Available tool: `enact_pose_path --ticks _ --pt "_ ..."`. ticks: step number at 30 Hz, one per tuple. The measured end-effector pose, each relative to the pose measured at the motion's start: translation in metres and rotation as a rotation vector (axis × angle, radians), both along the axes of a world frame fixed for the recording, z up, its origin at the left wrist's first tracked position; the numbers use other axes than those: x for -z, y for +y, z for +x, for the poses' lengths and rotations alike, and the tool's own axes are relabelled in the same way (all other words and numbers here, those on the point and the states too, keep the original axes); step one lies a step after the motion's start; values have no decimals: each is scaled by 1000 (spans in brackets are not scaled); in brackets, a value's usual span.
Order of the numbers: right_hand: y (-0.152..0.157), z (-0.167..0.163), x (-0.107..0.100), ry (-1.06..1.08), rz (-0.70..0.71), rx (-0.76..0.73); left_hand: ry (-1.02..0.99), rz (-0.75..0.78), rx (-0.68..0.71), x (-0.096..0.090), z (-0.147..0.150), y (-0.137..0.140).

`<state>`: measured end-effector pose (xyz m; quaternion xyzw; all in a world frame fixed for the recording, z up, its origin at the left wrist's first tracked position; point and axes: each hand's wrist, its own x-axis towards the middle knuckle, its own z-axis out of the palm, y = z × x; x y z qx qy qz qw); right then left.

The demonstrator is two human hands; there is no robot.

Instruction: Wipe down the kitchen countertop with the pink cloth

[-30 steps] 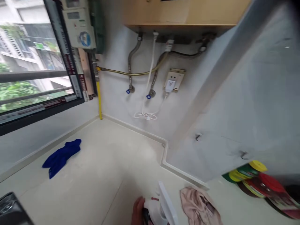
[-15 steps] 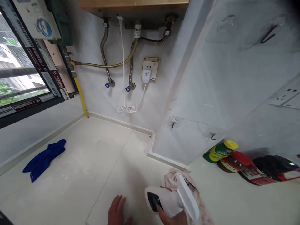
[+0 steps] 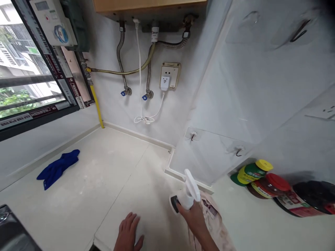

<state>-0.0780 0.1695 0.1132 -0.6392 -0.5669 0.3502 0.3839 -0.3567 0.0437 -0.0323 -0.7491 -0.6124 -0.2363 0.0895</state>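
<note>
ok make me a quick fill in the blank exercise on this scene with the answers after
1. The person's ____ hand grips the white device.
2. The blue cloth lies on the counter, on the ____ side of the picture.
3. The jar beside the green bottle has a ____ lid.
4. The pipe running down to the counter near the window is ____ in colour.

Missing words: right; left; red; yellow
</note>
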Motion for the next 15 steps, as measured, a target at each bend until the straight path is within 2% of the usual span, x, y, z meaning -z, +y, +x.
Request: enact_pose_path --ticks 10,15 --pt "86 21 18 18 77 -50 -11 -20 -2 -6 4 -3" --pt "104 25 29 36 56 -66 -25 -25 -2 -14 6 -3"
